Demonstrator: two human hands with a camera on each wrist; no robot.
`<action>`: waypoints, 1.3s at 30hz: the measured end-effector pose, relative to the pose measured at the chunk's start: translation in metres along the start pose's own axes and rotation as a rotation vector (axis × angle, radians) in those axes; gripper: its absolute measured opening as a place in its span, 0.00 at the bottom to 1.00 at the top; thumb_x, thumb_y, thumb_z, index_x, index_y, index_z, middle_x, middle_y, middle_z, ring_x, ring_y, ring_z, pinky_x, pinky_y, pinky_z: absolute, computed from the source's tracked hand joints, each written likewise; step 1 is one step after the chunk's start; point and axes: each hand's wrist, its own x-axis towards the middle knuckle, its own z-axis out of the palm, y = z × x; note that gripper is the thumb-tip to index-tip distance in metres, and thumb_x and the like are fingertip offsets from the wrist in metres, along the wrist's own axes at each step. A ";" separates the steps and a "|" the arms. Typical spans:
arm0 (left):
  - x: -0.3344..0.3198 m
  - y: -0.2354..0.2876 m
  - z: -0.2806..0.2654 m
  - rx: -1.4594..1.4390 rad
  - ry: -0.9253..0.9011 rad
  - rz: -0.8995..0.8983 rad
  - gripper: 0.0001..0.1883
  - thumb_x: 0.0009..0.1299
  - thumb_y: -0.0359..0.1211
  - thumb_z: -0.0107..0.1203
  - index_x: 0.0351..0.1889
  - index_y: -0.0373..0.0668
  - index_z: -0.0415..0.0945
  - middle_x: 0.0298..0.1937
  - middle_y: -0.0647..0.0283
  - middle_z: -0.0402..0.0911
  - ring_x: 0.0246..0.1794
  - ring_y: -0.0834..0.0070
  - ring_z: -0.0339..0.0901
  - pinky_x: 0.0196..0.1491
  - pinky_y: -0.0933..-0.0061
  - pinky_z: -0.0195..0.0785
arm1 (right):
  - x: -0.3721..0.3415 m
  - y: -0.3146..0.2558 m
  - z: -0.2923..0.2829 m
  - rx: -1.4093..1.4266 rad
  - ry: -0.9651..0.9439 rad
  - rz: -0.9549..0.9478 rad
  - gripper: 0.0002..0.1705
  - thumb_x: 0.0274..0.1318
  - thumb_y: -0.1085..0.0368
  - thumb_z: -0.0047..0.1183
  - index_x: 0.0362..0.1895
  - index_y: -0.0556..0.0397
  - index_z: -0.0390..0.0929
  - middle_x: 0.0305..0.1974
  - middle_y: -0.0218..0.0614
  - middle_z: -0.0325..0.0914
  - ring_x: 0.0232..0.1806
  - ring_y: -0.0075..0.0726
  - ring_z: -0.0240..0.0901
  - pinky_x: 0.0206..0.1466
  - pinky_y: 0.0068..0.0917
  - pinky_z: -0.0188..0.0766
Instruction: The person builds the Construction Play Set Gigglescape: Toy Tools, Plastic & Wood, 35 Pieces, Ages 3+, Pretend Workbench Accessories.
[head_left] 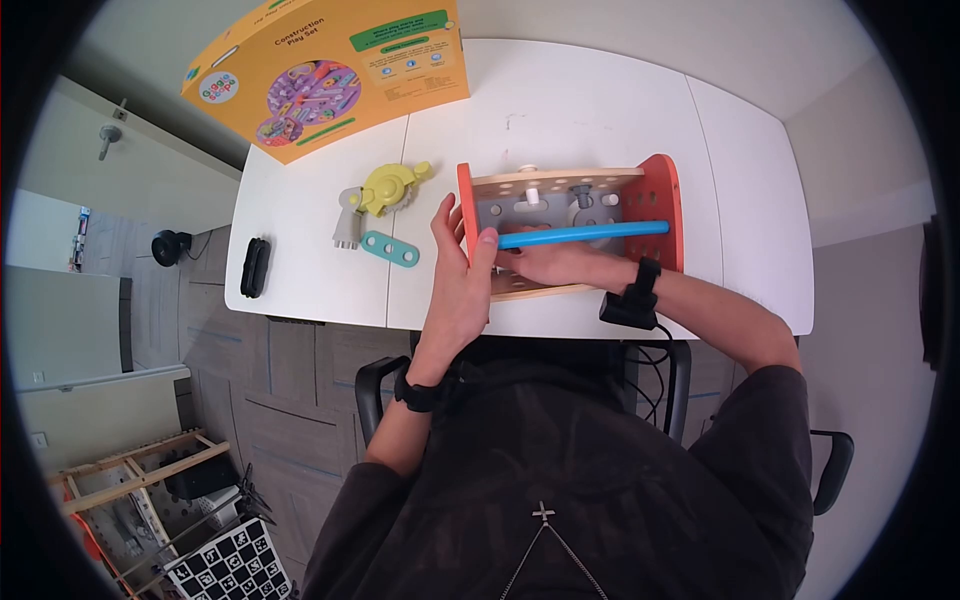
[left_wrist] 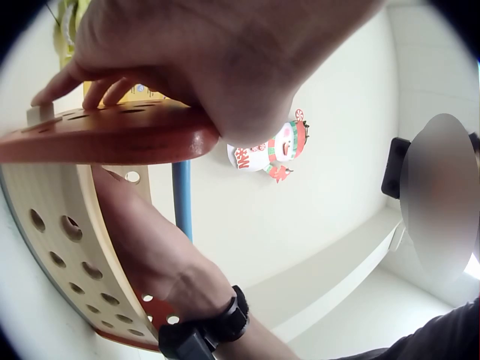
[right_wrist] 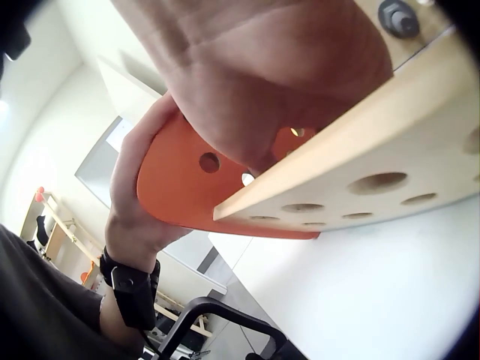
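One red panel (head_left: 465,205) within left grip (head_left: 464,295)

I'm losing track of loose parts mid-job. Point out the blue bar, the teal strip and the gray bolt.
Blue bar (head_left: 585,234): head view, middle of its length.
Teal strip (head_left: 398,253): head view, solid part between two holes.
Gray bolt (head_left: 582,190): head view, its wide head.
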 end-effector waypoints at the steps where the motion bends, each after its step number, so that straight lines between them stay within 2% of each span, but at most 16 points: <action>1: 0.000 0.000 0.000 -0.009 -0.001 0.010 0.41 0.87 0.45 0.49 0.86 0.33 0.41 0.83 0.37 0.58 0.84 0.49 0.60 0.81 0.53 0.58 | -0.003 -0.003 0.001 -0.008 0.019 0.010 0.26 0.80 0.46 0.51 0.62 0.51 0.84 0.57 0.54 0.86 0.61 0.60 0.83 0.63 0.50 0.77; 5: 0.000 -0.003 0.000 0.012 -0.001 0.023 0.41 0.87 0.45 0.49 0.86 0.33 0.40 0.83 0.37 0.58 0.84 0.49 0.60 0.81 0.53 0.59 | 0.002 0.005 0.005 0.098 0.044 -0.114 0.27 0.78 0.44 0.52 0.63 0.52 0.82 0.57 0.54 0.85 0.61 0.61 0.83 0.62 0.49 0.77; 8: 0.000 -0.003 0.000 0.013 0.002 0.010 0.41 0.87 0.45 0.49 0.86 0.33 0.40 0.83 0.37 0.58 0.84 0.49 0.59 0.81 0.53 0.59 | -0.001 -0.011 -0.012 0.157 -0.120 0.111 0.27 0.77 0.45 0.56 0.61 0.55 0.81 0.56 0.53 0.86 0.60 0.60 0.83 0.61 0.48 0.77; 11: -0.001 0.001 0.000 -0.006 0.003 -0.002 0.41 0.87 0.45 0.49 0.86 0.33 0.40 0.83 0.36 0.57 0.85 0.49 0.59 0.81 0.53 0.58 | 0.012 0.018 0.015 0.035 0.092 -0.111 0.29 0.77 0.43 0.55 0.64 0.55 0.81 0.57 0.54 0.86 0.59 0.61 0.83 0.61 0.49 0.78; 13: -0.001 0.000 0.001 -0.009 0.001 0.004 0.41 0.87 0.45 0.49 0.86 0.33 0.39 0.84 0.36 0.57 0.85 0.49 0.58 0.82 0.53 0.57 | 0.012 0.021 0.014 0.109 0.039 -0.142 0.29 0.77 0.44 0.55 0.64 0.55 0.81 0.58 0.54 0.85 0.60 0.61 0.83 0.61 0.49 0.78; 14: -0.001 -0.003 0.001 0.012 0.009 0.022 0.40 0.87 0.45 0.48 0.86 0.35 0.39 0.81 0.38 0.59 0.80 0.52 0.61 0.77 0.55 0.60 | 0.011 0.017 0.012 0.146 0.014 -0.158 0.29 0.77 0.44 0.55 0.64 0.55 0.82 0.58 0.54 0.85 0.61 0.61 0.82 0.61 0.49 0.78; 16: 0.001 -0.013 0.001 0.072 0.034 0.072 0.38 0.88 0.46 0.46 0.86 0.40 0.40 0.75 0.44 0.66 0.64 0.62 0.70 0.62 0.64 0.69 | 0.004 -0.003 -0.009 0.214 -0.124 0.042 0.30 0.76 0.44 0.57 0.65 0.55 0.81 0.60 0.54 0.84 0.62 0.61 0.81 0.63 0.49 0.77; 18: 0.001 -0.013 0.001 0.076 0.036 0.078 0.39 0.88 0.47 0.46 0.87 0.40 0.40 0.75 0.44 0.66 0.64 0.62 0.70 0.62 0.64 0.69 | 0.001 -0.011 -0.014 0.258 -0.144 0.099 0.30 0.76 0.44 0.57 0.66 0.55 0.80 0.61 0.54 0.83 0.63 0.61 0.80 0.64 0.50 0.76; 20: -0.001 -0.001 0.001 0.006 0.005 0.026 0.42 0.87 0.45 0.49 0.86 0.33 0.38 0.84 0.36 0.56 0.85 0.49 0.58 0.82 0.52 0.57 | 0.002 -0.001 -0.003 0.260 -0.065 0.000 0.29 0.77 0.44 0.56 0.66 0.54 0.80 0.62 0.54 0.83 0.64 0.61 0.80 0.64 0.50 0.76; 23: 0.003 -0.017 0.001 0.133 0.054 0.143 0.37 0.89 0.47 0.44 0.87 0.42 0.39 0.73 0.47 0.69 0.55 0.68 0.75 0.56 0.68 0.73 | 0.011 0.015 0.009 0.199 -0.002 -0.199 0.30 0.77 0.44 0.55 0.67 0.54 0.80 0.62 0.55 0.83 0.63 0.61 0.80 0.64 0.50 0.76; 26: 0.001 -0.013 0.000 0.107 0.032 0.073 0.37 0.89 0.46 0.44 0.87 0.42 0.39 0.75 0.46 0.68 0.60 0.65 0.75 0.61 0.65 0.72 | 0.006 0.001 -0.006 0.285 -0.119 0.052 0.30 0.78 0.43 0.54 0.65 0.56 0.80 0.64 0.56 0.82 0.65 0.59 0.79 0.65 0.49 0.75; 27: 0.001 -0.009 0.000 0.069 0.019 0.059 0.39 0.88 0.46 0.45 0.87 0.39 0.38 0.78 0.43 0.64 0.68 0.60 0.69 0.68 0.61 0.67 | 0.006 -0.001 -0.007 0.300 -0.127 0.087 0.30 0.78 0.43 0.53 0.65 0.57 0.80 0.64 0.56 0.81 0.66 0.58 0.79 0.66 0.49 0.74; 30: 0.000 -0.002 0.001 -0.008 -0.002 0.031 0.43 0.87 0.46 0.49 0.86 0.34 0.37 0.84 0.36 0.56 0.85 0.48 0.57 0.82 0.52 0.56 | 0.024 0.033 0.020 0.280 -0.045 -0.077 0.30 0.80 0.44 0.50 0.66 0.57 0.80 0.66 0.56 0.81 0.68 0.56 0.77 0.68 0.49 0.73; 33: -0.001 -0.002 0.001 -0.004 0.003 0.041 0.43 0.87 0.46 0.49 0.86 0.33 0.37 0.84 0.36 0.56 0.85 0.48 0.58 0.82 0.52 0.56 | 0.027 0.038 0.023 0.276 -0.062 -0.132 0.31 0.82 0.44 0.47 0.68 0.57 0.80 0.67 0.57 0.79 0.69 0.55 0.77 0.69 0.49 0.72; 36: 0.000 -0.005 0.000 0.009 0.005 0.042 0.43 0.87 0.45 0.49 0.86 0.33 0.36 0.84 0.36 0.56 0.85 0.48 0.58 0.82 0.53 0.56 | 0.007 0.002 -0.005 0.314 -0.158 0.096 0.29 0.83 0.45 0.47 0.70 0.54 0.79 0.69 0.57 0.78 0.69 0.55 0.76 0.70 0.49 0.71; 39: 0.000 -0.003 0.000 0.010 0.006 0.034 0.43 0.87 0.45 0.49 0.86 0.33 0.36 0.84 0.35 0.56 0.85 0.48 0.58 0.82 0.53 0.57 | 0.004 -0.004 -0.006 0.275 -0.147 -0.001 0.27 0.83 0.47 0.45 0.71 0.49 0.79 0.70 0.56 0.77 0.68 0.54 0.76 0.70 0.48 0.70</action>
